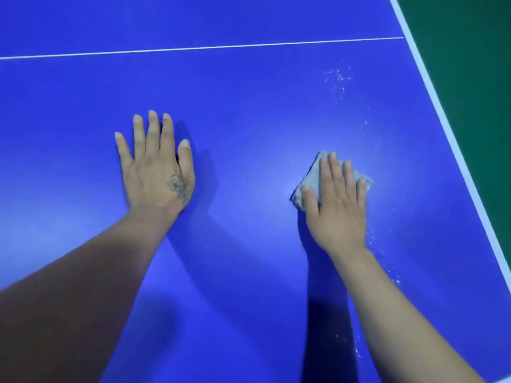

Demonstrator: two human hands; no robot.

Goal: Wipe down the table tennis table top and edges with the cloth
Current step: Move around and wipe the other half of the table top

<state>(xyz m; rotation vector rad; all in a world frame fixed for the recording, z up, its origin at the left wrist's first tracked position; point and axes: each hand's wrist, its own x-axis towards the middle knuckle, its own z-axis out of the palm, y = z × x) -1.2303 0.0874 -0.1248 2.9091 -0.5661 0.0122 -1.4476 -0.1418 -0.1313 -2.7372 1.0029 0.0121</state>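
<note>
On my feed the blue counter [249,106] filled nearly the whole view, with a thin white line [193,48] crossing it from the left edge toward the far right corner.

Furthest left, the left hand [156,172] lay palm down on the blue surface, fingers straight and slightly spread, pointing away from me. Its grip was apart, holding nothing, just pressed flat on the counter. I saw a flower tattoo [178,186] on the back of that hand, near the thumb side. The forearm ran back toward the lower left corner and threw a dark shadow to its right.

Moving right across a bare stretch of blue, the right hand [336,208] lay flat on top of the cloth [311,176]. Its fingers were straight and close together, pressing the cloth down onto the counter rather than curling round it. The cloth was pale grey, folded small, and its corners stuck out past the fingertips and on the thumb side.

Just right of that hand and beyond it, I made out scattered white specks [338,78] on the surface, trailing from the far side down along the right forearm.

Further right, a white border stripe [442,120] marked the counter's edge, and past it lay a green floor [475,64].
</note>
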